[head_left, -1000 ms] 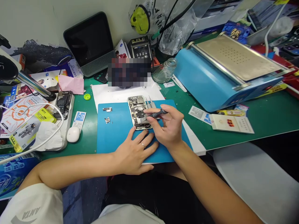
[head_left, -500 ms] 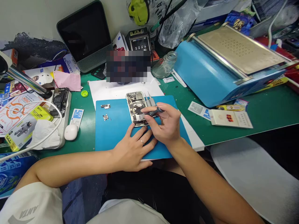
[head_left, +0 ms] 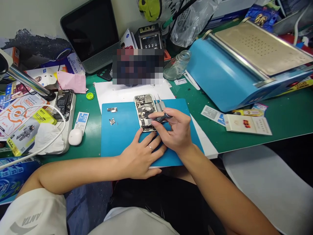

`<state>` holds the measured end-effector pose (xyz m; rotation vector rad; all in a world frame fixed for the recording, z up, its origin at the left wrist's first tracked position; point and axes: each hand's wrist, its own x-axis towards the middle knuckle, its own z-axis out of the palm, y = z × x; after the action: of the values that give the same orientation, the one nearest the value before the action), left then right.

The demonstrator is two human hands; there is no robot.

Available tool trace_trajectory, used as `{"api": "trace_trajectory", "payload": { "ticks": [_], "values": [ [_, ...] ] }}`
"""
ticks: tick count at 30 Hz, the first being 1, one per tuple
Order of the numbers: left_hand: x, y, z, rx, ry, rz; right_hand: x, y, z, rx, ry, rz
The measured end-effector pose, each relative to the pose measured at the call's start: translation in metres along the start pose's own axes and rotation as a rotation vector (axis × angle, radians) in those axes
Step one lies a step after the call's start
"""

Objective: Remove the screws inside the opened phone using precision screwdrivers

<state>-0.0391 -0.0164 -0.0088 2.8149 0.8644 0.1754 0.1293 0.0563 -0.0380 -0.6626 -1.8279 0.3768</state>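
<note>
An opened phone [head_left: 144,106] lies on the blue mat [head_left: 117,140], its inner parts bare. My right hand [head_left: 177,130] is closed round a dark-handled screwdriver [head_left: 161,118], held over the phone's lower half; its tip is hidden by my fingers. My left hand [head_left: 141,153] rests flat with its fingers spread, fingertips at the phone's bottom edge. Beyond my right hand lie tweezers [head_left: 159,103], points away from me. Small metal phone parts [head_left: 112,110] sit on the mat's left side, with a smaller bracket [head_left: 111,121] below them.
A blue machine with a metal plate [head_left: 264,45] takes up the right. Behind the mat lie white paper [head_left: 105,89] and a glass jar [head_left: 177,65]. A tablet-like screen [head_left: 90,31] leans at the back. Boxes, a white earbud case [head_left: 75,137] and a cable [head_left: 62,130] crowd the left.
The whole view has shifted slightly, so the bench items appear a little further right. Both hands keep nearly the same pose at the phone, the screwdriver still in my right hand.
</note>
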Motion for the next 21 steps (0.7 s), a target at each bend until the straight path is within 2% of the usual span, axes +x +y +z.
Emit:
{"api": "trace_trajectory", "payload": {
  "ticks": [8,13,21],
  "values": [
    [0.000,0.000,-0.002,0.001,0.000,-0.003,0.000,-0.001,0.001,-0.022,-0.008,0.004],
    [0.000,0.000,-0.001,0.012,0.004,-0.005,0.001,0.000,-0.002,-0.094,-0.029,-0.044],
    [-0.001,0.000,-0.001,0.016,-0.011,-0.006,0.009,-0.002,-0.009,-0.250,0.015,-0.114]
  ]
}}
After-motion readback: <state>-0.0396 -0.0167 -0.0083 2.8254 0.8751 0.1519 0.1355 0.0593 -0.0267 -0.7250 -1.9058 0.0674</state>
